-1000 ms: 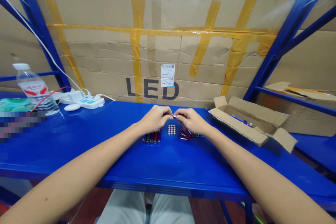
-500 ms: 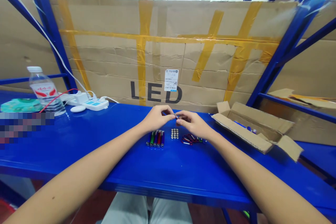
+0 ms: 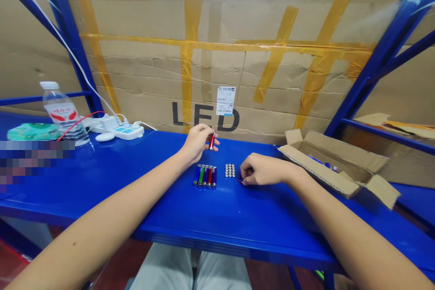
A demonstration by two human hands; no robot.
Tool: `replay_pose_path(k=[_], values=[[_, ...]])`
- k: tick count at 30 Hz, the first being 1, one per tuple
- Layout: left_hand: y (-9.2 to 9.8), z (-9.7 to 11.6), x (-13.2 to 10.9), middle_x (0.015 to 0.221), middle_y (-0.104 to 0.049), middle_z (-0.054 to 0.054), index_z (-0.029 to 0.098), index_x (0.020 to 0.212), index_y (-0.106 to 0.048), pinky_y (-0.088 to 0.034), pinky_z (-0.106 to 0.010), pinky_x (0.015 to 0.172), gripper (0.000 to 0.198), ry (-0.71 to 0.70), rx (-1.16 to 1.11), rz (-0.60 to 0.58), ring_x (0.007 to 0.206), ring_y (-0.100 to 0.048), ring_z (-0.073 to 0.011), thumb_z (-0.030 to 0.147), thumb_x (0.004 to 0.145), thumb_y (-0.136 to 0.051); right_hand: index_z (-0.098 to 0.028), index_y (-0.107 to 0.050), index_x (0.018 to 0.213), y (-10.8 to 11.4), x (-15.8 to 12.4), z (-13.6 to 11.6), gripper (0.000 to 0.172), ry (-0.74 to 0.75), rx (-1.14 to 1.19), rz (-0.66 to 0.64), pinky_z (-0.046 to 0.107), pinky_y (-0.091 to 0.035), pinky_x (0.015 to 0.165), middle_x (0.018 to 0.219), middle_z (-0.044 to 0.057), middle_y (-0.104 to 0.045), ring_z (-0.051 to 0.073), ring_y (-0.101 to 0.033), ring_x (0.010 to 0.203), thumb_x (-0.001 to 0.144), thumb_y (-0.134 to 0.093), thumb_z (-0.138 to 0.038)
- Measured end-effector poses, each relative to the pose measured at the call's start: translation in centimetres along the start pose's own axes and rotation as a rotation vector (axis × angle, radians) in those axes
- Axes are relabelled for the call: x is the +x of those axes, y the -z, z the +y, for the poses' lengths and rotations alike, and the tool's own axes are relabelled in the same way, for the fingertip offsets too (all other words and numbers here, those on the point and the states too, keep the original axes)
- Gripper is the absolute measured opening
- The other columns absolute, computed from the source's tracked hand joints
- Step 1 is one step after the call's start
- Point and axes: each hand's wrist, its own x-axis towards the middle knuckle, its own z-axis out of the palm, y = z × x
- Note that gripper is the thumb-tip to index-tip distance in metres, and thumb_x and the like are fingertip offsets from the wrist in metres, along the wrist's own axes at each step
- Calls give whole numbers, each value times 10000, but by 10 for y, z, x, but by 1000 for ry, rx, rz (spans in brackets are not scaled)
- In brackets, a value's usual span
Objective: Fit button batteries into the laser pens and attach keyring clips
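My left hand [image 3: 200, 141] is closed around a small red metal flashlight [image 3: 212, 141], held upright above the table. Below it, several slim flashlights [image 3: 205, 176] in blue, green, red and purple lie side by side in a row. Just right of them sit several silver button cells [image 3: 230, 171] in a tidy grid. My right hand [image 3: 255, 170] is down at the table, its fingers closed on a red carabiner [image 3: 241, 179], of which only a bit shows. The rest of the carabiner pile is hidden under that hand.
An opened cardboard box [image 3: 319, 170] with blue items inside stands at the right. On the left are a water bottle [image 3: 64, 115], a green packet [image 3: 33, 132] and a white power strip [image 3: 127, 131]. A large taped carton [image 3: 149, 72] walls off the back.
My hands have parted. My left hand now holds the red flashlight alone, while my right hand has come down onto the carabiners. The camera view has shifted slightly.
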Motion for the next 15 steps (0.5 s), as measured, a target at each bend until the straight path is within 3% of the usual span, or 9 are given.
replay_pose_path(k=[6,10,12,15], values=[[-4,1,-3,692,-594,-11,167,748,-476,-229,-161,340,123,42,-3,-17,435,-470,-45,166,769,-597,-189,-693,674,-7,3,-4,61,-17,-86,-29,241,-322,468,592,5,-634,128,-506,504,669,-632,-191],[-3,1,-4,644,-541,22,166,724,-465,-166,-164,353,145,38,-33,-50,383,-340,-8,199,779,-595,-179,-660,655,-10,3,-10,56,-16,-38,-57,231,-307,463,585,-7,-613,112,-480,497,632,-614,-157],[-2,1,-4,601,-496,39,170,704,-449,-148,-170,362,183,61,-31,-92,371,-290,-4,236,802,-589,-177,-625,661,-9,4,-11,36,10,38,-27,224,-307,466,583,-25,-579,100,-453,501,633,-603,-167],[-2,-2,-6,537,-402,68,181,695,-443,-121,-181,378,243,98,16,-192,369,-252,-11,307,825,-605,-180,-544,667,-6,6,-7,23,79,175,118,219,-336,491,585,-37,-535,95,-441,522,682,-533,-167]])
